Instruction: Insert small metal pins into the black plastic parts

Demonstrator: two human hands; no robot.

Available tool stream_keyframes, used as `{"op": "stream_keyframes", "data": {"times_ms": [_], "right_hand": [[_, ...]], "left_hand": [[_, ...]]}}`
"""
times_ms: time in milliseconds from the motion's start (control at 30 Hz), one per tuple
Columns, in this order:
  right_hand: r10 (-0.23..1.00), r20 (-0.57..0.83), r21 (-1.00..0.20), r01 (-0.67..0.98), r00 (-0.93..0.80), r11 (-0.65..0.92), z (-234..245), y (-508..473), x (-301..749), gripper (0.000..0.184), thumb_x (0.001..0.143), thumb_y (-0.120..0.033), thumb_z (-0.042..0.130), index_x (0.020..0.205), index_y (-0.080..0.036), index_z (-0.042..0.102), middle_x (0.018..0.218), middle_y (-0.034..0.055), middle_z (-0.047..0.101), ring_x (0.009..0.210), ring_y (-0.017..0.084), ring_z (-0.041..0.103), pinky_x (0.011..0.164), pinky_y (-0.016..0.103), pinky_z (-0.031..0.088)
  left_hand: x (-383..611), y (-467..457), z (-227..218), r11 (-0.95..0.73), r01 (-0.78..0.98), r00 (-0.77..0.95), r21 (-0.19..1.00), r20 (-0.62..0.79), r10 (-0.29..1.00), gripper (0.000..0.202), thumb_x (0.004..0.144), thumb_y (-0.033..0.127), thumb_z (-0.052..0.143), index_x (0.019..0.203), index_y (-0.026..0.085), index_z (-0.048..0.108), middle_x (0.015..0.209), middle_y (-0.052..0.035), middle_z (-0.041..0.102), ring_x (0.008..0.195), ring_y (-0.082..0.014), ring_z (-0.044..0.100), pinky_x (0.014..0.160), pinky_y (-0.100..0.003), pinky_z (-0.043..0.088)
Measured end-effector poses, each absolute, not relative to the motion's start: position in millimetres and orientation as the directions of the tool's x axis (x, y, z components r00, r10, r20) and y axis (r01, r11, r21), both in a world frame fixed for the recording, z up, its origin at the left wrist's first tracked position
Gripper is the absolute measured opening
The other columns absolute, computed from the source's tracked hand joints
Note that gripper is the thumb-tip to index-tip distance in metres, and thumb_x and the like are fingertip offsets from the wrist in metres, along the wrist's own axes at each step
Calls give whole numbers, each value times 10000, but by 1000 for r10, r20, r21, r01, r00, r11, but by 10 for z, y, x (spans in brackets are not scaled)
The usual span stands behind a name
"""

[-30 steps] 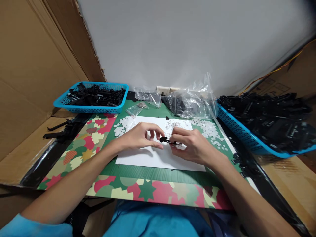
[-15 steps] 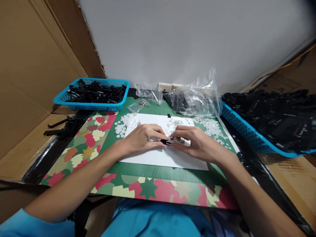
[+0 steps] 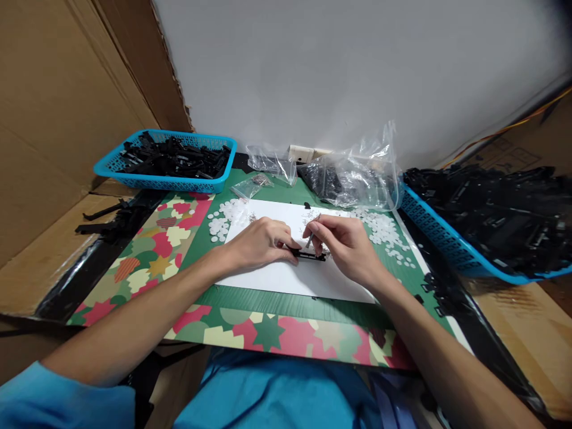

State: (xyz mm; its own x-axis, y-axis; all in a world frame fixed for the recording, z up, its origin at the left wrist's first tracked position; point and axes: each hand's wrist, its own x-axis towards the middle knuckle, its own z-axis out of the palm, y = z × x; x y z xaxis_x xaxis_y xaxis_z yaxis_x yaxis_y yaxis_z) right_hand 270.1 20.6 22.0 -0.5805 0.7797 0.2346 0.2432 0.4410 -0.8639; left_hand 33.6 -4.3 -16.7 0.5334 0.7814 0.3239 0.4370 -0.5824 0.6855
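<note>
My left hand [image 3: 268, 241] is closed on one end of a slim black plastic part [image 3: 309, 255], which lies low over a white sheet [image 3: 277, 280]. In my right hand [image 3: 342, 241] is a thin grey metal tool [image 3: 310, 240], pinched between thumb and fingers and pointing down at the black part. Its exact kind is too small to tell. Tiny metal pieces [image 3: 308, 219] are scattered on the sheet just beyond my hands. White round discs lie in a left pile [image 3: 220, 227] and a right pile [image 3: 383, 229].
A blue basket [image 3: 154, 180] of black parts stands at the back left, another blue basket [image 3: 451, 241] at the right. Clear bags [image 3: 353, 176] lie along the wall. Loose black parts [image 3: 109, 219] rest left of the green mat [image 3: 268, 307].
My right hand has risen slightly and now holds the thin metal tool upright. More of the black part shows, stretching rightward from my left hand.
</note>
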Motion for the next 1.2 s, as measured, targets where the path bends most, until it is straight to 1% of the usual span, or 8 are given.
{"op": "stream_keyframes", "data": {"times_ms": [67,167,333,500,700,867,1033,1200], "right_hand": [[798,200,-892,233,-568,388,195,197,2683,475,1096,-518,594,779,-179,696,654,11,622,590,142,562,606,292,440],[813,178,-908,226,-555,353,172,190,2672,456,1085,-521,611,801,-177,706,668,19,658,572,139,573,587,288,450],[807,158,-921,209,-569,328,168,185,2677,417,1043,-528,680,817,-179,720,712,31,725,563,135,591,579,281,481],[788,138,-922,212,-599,323,175,201,2700,412,1014,-548,714,830,-179,723,754,43,753,576,144,629,582,284,509],[773,169,-885,252,-612,392,175,203,2700,402,1048,-496,676,800,-180,699,699,37,734,553,147,632,580,284,505],[756,248,-792,322,-606,518,173,170,2694,391,1073,-456,635,800,-187,712,685,35,722,584,152,614,606,285,467],[736,291,-721,366,-611,589,158,129,2707,367,1073,-447,625,828,-194,726,703,45,728,606,164,603,609,293,440],[705,343,-641,394,-620,659,129,118,2719,336,1071,-372,597,824,-191,736,692,43,730,576,148,578,606,296,409]], "left_hand": [[340,-48,-162,-585,441,534,681,325,781,79,910,292,849,941,229,885,856,-42,777,782,-175,687,724,-292,496],[342,-54,-161,-585,443,526,679,332,783,84,903,294,855,882,215,876,834,-46,769,766,-176,681,704,-295,484],[335,-53,-175,-587,424,533,690,334,778,78,913,290,844,885,224,874,839,-41,771,767,-170,686,707,-296,483],[334,-49,-178,-594,406,536,695,345,770,58,915,260,840,883,221,871,832,-36,763,762,-161,679,701,-290,475],[351,-64,-161,-602,420,528,679,356,771,55,911,244,840,877,210,867,787,-31,743,724,-153,666,680,-283,464],[355,-74,-151,-605,432,531,669,353,770,69,923,244,816,918,214,878,817,-41,772,727,-156,684,696,-284,487],[359,-72,-157,-612,427,525,666,368,767,126,920,194,770,933,241,887,803,-26,775,709,-146,678,693,-267,507],[363,-71,-169,-606,440,504,662,376,777,127,917,201,767,909,242,887,773,-30,765,698,-151,674,672,-264,493]]}}
